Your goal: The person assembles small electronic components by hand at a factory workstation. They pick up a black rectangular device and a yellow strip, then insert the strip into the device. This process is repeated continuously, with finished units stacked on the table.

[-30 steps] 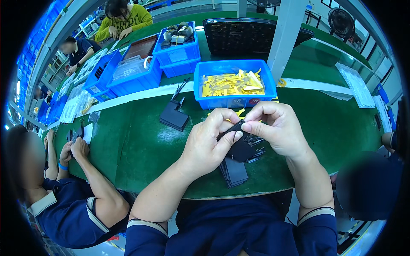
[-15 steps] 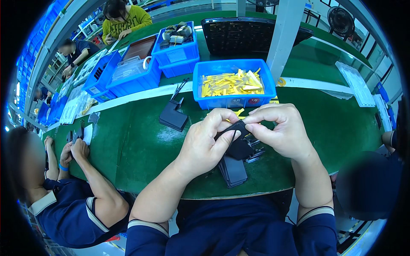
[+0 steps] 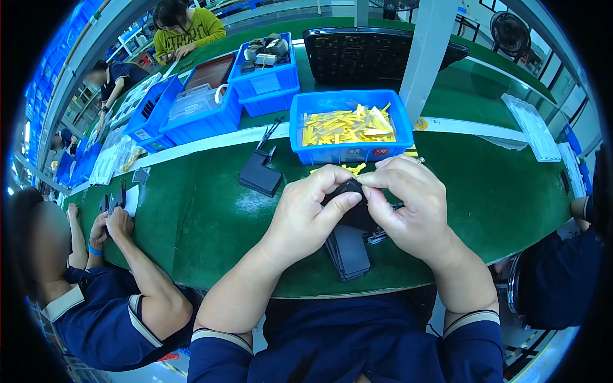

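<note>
Little has changed since the earlier frame: both hands stay together above the bench. The left hand and right hand pinch a small black part between curled fingers, over a stack of black plates.

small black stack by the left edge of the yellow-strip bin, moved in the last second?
No. The small black stack sits at the same spot beside the blue bin.

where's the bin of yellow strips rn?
In the head view, the blue bin of yellow strips sits on the green table just beyond both hands, right of the small black stack.
</note>
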`<state>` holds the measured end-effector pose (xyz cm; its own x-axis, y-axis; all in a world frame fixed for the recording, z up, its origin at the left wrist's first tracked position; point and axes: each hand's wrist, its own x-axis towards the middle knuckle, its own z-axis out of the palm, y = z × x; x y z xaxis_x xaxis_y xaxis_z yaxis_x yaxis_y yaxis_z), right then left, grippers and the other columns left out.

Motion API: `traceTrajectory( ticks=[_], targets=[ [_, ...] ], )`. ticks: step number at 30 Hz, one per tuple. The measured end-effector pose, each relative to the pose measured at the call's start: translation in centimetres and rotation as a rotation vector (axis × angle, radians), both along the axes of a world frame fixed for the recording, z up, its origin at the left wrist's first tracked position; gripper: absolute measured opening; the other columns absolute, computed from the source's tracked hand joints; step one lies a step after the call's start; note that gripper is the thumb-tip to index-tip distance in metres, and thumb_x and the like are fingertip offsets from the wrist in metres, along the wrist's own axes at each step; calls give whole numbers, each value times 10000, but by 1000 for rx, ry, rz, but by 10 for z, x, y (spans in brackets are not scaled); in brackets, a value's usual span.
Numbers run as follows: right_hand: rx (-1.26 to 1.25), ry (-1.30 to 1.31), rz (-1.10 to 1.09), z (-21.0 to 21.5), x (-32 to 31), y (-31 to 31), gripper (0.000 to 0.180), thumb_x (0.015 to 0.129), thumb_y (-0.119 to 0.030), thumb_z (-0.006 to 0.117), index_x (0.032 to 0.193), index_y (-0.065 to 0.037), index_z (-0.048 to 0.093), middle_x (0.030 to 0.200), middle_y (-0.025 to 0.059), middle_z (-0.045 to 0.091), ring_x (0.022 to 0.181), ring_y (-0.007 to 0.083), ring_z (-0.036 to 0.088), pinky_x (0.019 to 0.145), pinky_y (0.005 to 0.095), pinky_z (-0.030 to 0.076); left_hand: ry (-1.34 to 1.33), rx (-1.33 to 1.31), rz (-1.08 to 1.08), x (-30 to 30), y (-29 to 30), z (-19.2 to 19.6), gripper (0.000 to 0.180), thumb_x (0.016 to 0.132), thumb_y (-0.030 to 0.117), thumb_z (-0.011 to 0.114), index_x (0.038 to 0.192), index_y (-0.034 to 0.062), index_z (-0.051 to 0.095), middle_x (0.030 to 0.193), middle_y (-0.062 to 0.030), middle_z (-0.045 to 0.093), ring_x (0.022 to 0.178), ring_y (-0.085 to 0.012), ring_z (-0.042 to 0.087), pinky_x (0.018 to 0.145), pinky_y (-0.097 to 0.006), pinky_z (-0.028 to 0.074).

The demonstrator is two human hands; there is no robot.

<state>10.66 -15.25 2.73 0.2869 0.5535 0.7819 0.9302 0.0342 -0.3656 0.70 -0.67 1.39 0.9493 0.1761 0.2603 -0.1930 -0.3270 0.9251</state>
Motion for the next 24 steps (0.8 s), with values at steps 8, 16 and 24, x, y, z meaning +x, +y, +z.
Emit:
traceTrajectory(
  ticks=[8,16,24],
  targets=[
    [130,757,215,-12,-1,3,112,756,-35,702,838,-3,633,812,51,630,767,138,607,704,282,483,-193,-430,30,3,-4,-6,155,919,111,560,1008,-6,511,831,-14,575,754,-44,519,668,-204,441],
    [80,619,203,-11,-1,2,80,733,-30,700,770,-8,632,737,63,624,709,162,590,671,280,459,-150,-285,85,1,-4,-5,119,887,102,600,959,16,559,763,26,530,685,-21,460,604,-187,393],
    [52,424,199,-9,1,0,95,718,-46,709,763,-18,630,720,79,616,664,188,594,620,285,457,-95,-278,32,-2,-3,0,108,866,83,600,939,11,568,795,20,560,721,-22,487,633,-188,409]
  ],
)
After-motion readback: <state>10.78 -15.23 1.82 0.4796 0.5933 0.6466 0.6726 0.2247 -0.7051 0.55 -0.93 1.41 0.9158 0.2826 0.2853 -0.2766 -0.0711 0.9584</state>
